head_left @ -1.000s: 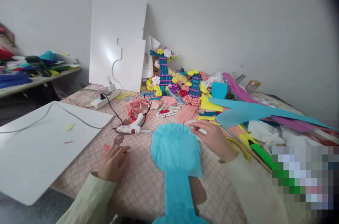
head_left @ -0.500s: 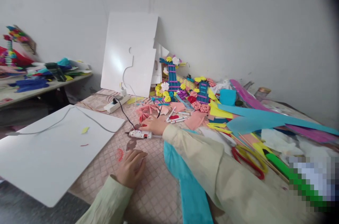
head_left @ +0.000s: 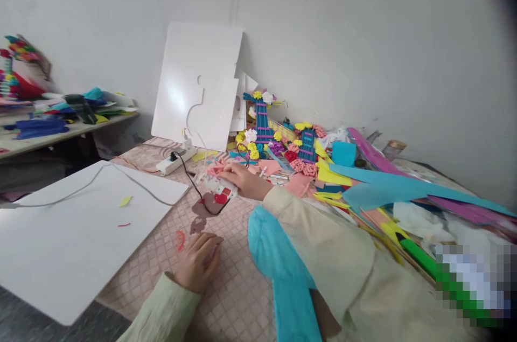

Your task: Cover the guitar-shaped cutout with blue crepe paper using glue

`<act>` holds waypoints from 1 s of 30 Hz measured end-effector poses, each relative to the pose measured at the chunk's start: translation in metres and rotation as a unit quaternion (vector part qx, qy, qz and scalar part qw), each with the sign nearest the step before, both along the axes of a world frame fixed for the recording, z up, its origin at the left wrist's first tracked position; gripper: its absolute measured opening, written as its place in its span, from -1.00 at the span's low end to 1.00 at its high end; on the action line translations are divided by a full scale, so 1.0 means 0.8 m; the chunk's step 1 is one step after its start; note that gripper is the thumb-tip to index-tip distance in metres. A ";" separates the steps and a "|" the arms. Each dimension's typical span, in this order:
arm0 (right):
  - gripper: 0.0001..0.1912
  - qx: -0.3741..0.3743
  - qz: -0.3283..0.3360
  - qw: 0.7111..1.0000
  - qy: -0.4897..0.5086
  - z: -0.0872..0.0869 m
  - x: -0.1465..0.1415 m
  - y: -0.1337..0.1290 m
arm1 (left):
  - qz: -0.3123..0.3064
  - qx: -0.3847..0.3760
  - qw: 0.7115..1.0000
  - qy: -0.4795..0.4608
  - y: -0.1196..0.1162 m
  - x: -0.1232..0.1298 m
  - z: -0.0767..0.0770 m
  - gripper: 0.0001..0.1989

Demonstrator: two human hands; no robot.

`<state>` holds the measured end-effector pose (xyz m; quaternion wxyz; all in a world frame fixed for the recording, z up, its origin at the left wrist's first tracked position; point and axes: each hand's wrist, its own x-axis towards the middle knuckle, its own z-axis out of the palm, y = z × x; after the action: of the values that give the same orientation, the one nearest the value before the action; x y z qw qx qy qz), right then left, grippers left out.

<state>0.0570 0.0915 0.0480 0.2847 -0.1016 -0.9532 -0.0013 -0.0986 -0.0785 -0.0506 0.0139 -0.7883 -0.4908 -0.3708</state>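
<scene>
My right hand (head_left: 244, 180) is closed on a white glue gun (head_left: 218, 187) with red marks, held a little above the table. A black cord hangs in a loop from it and runs back to a white power strip (head_left: 175, 160). Nearer to me, my left hand (head_left: 198, 261) rests on the quilted cloth with its fingers curled; anything under them is hidden. A long turquoise crepe-paper piece (head_left: 283, 261) lies beneath and beside my right sleeve.
On the left lies a white board (head_left: 92, 234) with small scraps. Another white board (head_left: 196, 83) leans on the wall. Paper flowers (head_left: 302, 167), pink scraps, blue strips (head_left: 383, 183) and a green tool (head_left: 420, 257) crowd the right side. A second table (head_left: 72, 134) stands farther left.
My right hand has taken hold of the glue gun and lifted it; its cord now loops in front. My left hand has hardly moved. The view has shifted slightly.
</scene>
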 end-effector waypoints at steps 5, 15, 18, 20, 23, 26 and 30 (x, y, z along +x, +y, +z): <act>-0.60 -0.006 -0.047 0.978 0.204 0.055 0.061 0.004 | 0.001 0.010 1.000 0.006 0.001 -0.002 -0.004 -0.82; -0.78 -0.371 -0.078 0.745 0.548 0.079 0.165 -0.058 | -0.011 0.053 0.998 0.041 0.005 -0.007 -0.006 -0.77; -0.77 -0.448 -0.019 0.698 0.558 0.083 0.175 -0.098 | 0.035 0.078 0.996 0.031 0.008 0.007 0.006 -0.58; -0.75 -0.458 0.000 0.687 0.564 0.087 0.180 -0.122 | 0.042 0.076 0.995 0.046 0.014 0.020 0.018 -0.44; -0.77 -0.468 0.027 0.658 0.590 0.096 0.190 -0.151 | -0.014 0.076 0.993 0.089 0.029 0.031 0.035 -0.60; -0.83 -0.470 0.035 0.638 0.609 0.101 0.208 -0.170 | -0.092 0.037 0.992 0.075 0.039 0.024 0.044 -0.78; -0.84 -0.456 0.000 0.603 0.655 0.094 0.251 -0.183 | -0.131 0.006 0.990 0.056 0.034 -0.019 0.036 -0.78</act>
<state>0.2575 -0.0549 0.1233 0.7496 -0.1921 -0.3886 0.5002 -0.1134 -0.0511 -0.0219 -0.0025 -0.8652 -0.3793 -0.3280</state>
